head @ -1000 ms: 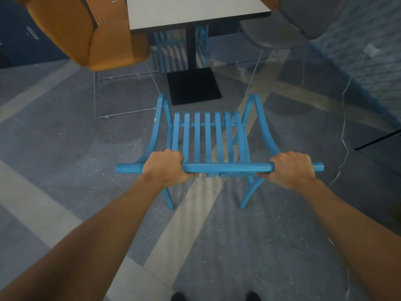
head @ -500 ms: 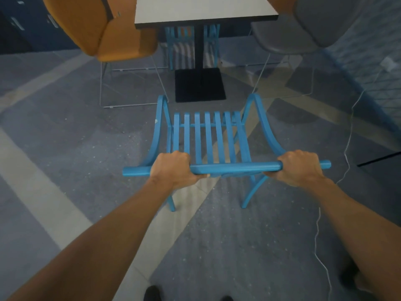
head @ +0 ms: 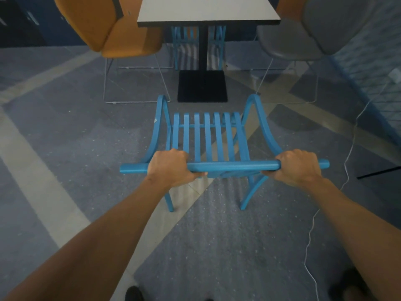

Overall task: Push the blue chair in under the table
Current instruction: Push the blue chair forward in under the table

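Observation:
The blue chair with a slatted seat and curved armrests stands in front of me, facing the table. My left hand grips the left part of its round top rail. My right hand grips the right part of the same rail. The table has a pale top, a black post and a square black base. The chair's front edge sits just short of that base, and the seat is outside the tabletop.
An orange chair stands at the table's left side and a grey chair at its right. Another blue chair shows beyond the post. A thin white cable runs over the floor on the right.
The chair and both hands have moved forward toward the table, which now looms larger and closer. Both grips on the rail are unchanged.

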Demonstrator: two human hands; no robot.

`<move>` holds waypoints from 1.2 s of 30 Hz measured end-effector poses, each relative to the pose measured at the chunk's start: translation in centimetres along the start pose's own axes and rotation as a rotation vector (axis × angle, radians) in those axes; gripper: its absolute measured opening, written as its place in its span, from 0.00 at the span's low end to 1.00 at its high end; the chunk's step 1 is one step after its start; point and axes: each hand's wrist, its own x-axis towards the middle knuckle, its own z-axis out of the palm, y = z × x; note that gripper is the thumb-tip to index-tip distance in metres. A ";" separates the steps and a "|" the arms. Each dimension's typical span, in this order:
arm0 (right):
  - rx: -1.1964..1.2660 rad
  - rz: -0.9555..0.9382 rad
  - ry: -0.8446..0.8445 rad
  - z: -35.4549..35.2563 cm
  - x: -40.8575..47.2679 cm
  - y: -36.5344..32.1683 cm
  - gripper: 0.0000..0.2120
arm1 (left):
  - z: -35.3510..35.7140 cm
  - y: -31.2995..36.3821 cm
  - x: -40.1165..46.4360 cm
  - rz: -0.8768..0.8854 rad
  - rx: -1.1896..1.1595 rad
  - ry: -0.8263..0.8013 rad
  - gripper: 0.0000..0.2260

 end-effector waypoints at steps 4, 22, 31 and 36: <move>0.044 -0.036 0.052 0.0 -0.5 -0.1 0.23 | -0.1 -0.2 -0.7 0.002 0.024 0.033 0.35; -0.065 -0.041 -0.020 -0.4 1.2 -0.5 0.25 | 0.3 -4.4 -0.3 -0.047 0.091 -0.098 0.44; -0.057 -0.016 -0.026 -0.7 4.8 -0.5 0.25 | 0.3 -6.0 3.5 -0.055 0.088 -0.069 0.38; -0.073 -0.009 -0.006 -0.8 8.0 -0.1 0.25 | 0.2 -7.0 6.7 -0.037 0.110 -0.049 0.40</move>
